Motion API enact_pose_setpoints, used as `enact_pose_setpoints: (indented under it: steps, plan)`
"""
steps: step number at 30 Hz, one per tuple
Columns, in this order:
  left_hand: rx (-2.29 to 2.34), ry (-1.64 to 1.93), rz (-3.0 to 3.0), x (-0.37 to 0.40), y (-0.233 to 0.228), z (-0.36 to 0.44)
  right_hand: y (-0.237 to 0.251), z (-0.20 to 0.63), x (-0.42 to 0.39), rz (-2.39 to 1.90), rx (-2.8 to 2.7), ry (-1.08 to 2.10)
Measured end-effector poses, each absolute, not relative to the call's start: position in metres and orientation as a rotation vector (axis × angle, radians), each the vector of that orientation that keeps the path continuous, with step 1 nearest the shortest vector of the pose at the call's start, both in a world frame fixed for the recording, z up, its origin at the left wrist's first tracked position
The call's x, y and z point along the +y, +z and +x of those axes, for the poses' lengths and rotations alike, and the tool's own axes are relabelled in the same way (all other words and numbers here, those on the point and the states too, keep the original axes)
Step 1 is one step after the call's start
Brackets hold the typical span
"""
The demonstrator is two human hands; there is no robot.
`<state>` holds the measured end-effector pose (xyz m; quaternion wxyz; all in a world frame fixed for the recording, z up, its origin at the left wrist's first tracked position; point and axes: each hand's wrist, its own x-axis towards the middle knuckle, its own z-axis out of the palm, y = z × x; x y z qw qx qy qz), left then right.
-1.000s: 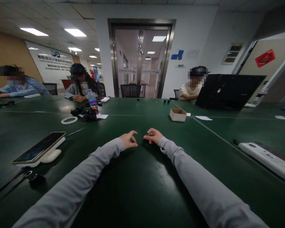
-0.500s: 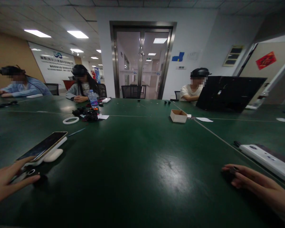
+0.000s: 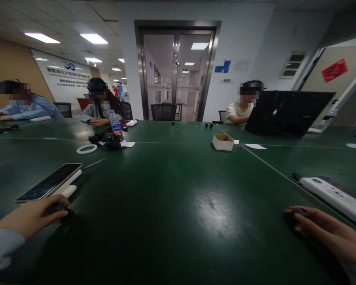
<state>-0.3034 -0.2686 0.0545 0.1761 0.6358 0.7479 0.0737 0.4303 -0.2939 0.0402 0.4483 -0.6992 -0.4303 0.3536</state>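
Observation:
My left hand (image 3: 35,213) is closed at the lower left, its thumb and fingers pinching a small black object (image 3: 65,212) just above or on the green table (image 3: 154,206); its kind is mostly hidden by the fingers. Right beside that hand lie a phone (image 3: 52,182) with a gold-coloured edge and a rounded white case (image 3: 69,191). At the lower right, my right hand (image 3: 326,227) rests near the tabletop, closed with a small dark piece (image 3: 302,211) between thumb and forefinger. I cannot make out what the piece is.
A white device (image 3: 329,198) lies beyond my right hand. Farther off are an open cardboard box (image 3: 222,143), a white ring (image 3: 87,149), a thin blue-grey stick (image 3: 94,163), dark cables (image 3: 106,141), a water bottle (image 3: 115,122) and a black monitor (image 3: 287,113). Several people sit around the table.
My left hand has moved right, and its fingers, apart over the small black object before, have closed on it. My right hand keeps its pinch, and the view has shifted slightly.

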Motion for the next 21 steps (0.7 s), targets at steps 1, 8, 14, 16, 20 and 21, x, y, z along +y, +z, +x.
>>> enact_pose_setpoints:
  steps: [1, 8, 14, 16, 20, 21]
  plan:
    - [2.110, 0.209, 1.823, -0.265, 0.061, -0.292, 0.038, 0.434, -0.294, -1.715, -1.070, 0.892]
    - [1.939, 0.195, 2.065, -0.222, 0.089, -0.213, 0.038, 0.437, -0.291, -1.760, -0.957, 0.943]
    - [1.713, 0.353, 2.167, -0.167, 0.083, -0.157, 0.038, 0.436, -0.290, -1.777, -1.018, 0.908]
    - [1.652, 0.412, 2.151, -0.146, 0.081, -0.138, 0.035, 0.444, -0.292, -1.741, -1.026, 0.951]
    - [1.532, 0.580, 2.026, -0.104, 0.076, -0.095, 0.027, 0.458, -0.296, -1.699, -1.018, 1.006]
    - [1.494, 0.643, 1.958, -0.095, 0.075, -0.083, 0.026, 0.459, -0.297, -1.717, -1.038, 0.946]
